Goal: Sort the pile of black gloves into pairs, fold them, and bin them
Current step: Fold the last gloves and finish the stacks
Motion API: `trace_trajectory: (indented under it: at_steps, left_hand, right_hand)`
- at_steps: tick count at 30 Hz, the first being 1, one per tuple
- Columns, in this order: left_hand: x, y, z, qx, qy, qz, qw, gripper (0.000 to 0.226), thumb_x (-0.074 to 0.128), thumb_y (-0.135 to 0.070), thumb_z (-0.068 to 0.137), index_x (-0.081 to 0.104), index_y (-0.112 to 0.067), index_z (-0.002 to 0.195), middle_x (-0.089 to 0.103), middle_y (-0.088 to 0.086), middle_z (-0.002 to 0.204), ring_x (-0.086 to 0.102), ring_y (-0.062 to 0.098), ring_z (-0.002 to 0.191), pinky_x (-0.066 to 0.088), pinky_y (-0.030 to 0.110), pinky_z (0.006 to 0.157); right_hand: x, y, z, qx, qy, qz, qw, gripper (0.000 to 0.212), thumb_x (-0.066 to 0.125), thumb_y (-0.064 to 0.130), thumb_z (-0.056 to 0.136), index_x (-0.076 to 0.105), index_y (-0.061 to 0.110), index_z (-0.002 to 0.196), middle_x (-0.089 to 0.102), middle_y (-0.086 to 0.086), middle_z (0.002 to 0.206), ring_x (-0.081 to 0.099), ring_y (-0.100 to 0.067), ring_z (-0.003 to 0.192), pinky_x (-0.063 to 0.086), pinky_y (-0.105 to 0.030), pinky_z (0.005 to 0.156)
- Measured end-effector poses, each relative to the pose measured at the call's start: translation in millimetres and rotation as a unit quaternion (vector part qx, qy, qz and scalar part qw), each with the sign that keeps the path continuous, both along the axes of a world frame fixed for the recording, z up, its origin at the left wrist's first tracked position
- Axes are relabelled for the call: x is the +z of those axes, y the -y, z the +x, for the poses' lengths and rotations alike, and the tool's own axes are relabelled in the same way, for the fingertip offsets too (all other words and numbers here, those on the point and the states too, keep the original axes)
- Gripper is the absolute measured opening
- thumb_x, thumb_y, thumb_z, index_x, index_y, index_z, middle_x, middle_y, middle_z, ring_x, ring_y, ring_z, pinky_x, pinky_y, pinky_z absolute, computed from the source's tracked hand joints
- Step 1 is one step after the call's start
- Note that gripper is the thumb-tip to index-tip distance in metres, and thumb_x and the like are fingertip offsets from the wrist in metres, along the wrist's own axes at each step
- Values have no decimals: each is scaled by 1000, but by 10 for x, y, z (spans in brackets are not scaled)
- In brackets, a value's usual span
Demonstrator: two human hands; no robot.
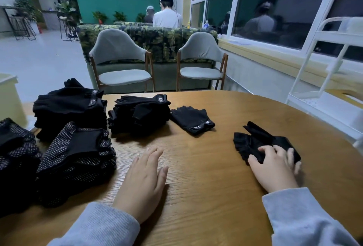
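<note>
At a round wooden counter (pixel 196 167) beside a dark window, a person sorts black gloves. The right hand (pixel 275 169) presses on a bunched glove (pixel 255 143) at the near right, its fingers (pixel 265 150) curled into the soft cloth and gripping it. The left hand (pixel 143 182) lies flat on bare wood at near centre, fingers straight and slightly spread, holding nothing.

1 fingerless glove (pixel 192 119) lies alone at mid-counter, cuff label showing. Left of it sit 2 stacks of plain gloves, a low one (pixel 139 114) and a taller one (pixel 70 108) at far left. Nearer, at the left edge, 2 heaps of gloves with white grip dots (pixel 78 159) slump against each other.

By the look of it, the step in hand is pairing or folding: the gripped glove probably wants its mate, perhaps the single one just beyond. The next move would call for lifting or sliding one to the other, lining up cuffs and finger stubs, then folding. The knit looks limp and thin, so it should crease easily but may spring open if released. No bin can be identified with certainty; a pale container (pixel 7 96) at the far left edge may be it.
</note>
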State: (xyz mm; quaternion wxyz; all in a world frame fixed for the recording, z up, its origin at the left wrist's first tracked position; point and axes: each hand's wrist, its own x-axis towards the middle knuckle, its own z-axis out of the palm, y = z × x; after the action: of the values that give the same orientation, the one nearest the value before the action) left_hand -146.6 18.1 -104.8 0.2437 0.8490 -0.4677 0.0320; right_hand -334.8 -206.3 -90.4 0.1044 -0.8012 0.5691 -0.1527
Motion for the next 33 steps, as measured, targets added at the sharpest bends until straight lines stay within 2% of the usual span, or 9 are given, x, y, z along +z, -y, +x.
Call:
trace_trajectory:
  at_steps: [3,10,12,14,17,20,23,29,33]
  left_hand:
    - [-1,-4,-2,-2,-5,-4,1000,87,-8,-63,70,19,-26,145,20,-13,151,11,0,139,-1,17,111]
    - [-10,-6,9,2,-23,-13,1000,87,-6,-65,70,23,-27,143,27,-12,148,16,4,139,6,21,113]
    - [-10,-5,9,2,-21,-13,1000,87,-6,-65,70,24,-28,143,27,-11,148,15,4,139,5,19,111]
    - [-11,-4,7,1,-24,-14,1000,87,-5,-66,70,25,-28,143,27,-11,149,13,4,140,4,17,109]
    - [-11,-13,3,-2,-25,-14,1000,87,-5,-66,70,26,-28,142,26,-11,150,11,5,141,6,22,113]
    - [-3,-14,1,-11,-21,-22,999,84,-1,-68,73,33,-30,140,28,-10,149,13,7,141,9,23,112]
    - [-12,-25,3,-52,-9,-30,998,85,-2,-82,71,42,-40,132,31,-13,146,16,7,140,14,24,111]
    - [-70,-3,-24,-130,63,-111,983,41,26,-61,93,58,-42,111,54,-15,126,40,7,124,33,29,101]
    - [-78,4,-34,-124,82,-116,982,32,39,-53,89,63,-38,105,59,-17,112,47,3,107,41,30,88]
  right_hand:
    - [9,0,-38,-2,2,25,1000,43,40,51,92,46,31,130,31,-4,149,11,-26,142,9,-46,114]
    - [57,-174,45,50,-38,-44,997,43,36,49,94,44,30,132,50,4,132,35,-21,126,27,-38,102]
    - [52,-205,53,89,28,-35,995,36,40,42,94,48,30,127,58,6,119,43,-18,117,36,-36,98]
    - [40,-273,67,163,118,-45,979,27,45,33,93,57,31,117,63,7,99,54,-17,100,47,-35,84]
    - [82,-379,98,278,206,-164,924,28,44,27,85,70,22,93,60,14,77,57,-12,75,49,-31,65]
    - [66,-331,115,278,213,-188,918,32,40,27,82,71,21,89,61,17,91,53,-7,95,49,-37,79]
    - [-14,-243,110,260,152,-88,949,22,48,23,90,68,26,99,55,16,116,44,-7,118,34,-33,101]
    - [-38,-340,174,311,130,-51,940,19,51,29,92,69,27,99,51,27,94,46,-1,99,33,-9,82]
    - [-7,-454,242,396,130,-40,908,46,33,52,84,70,28,99,51,27,91,49,4,94,34,-7,78]
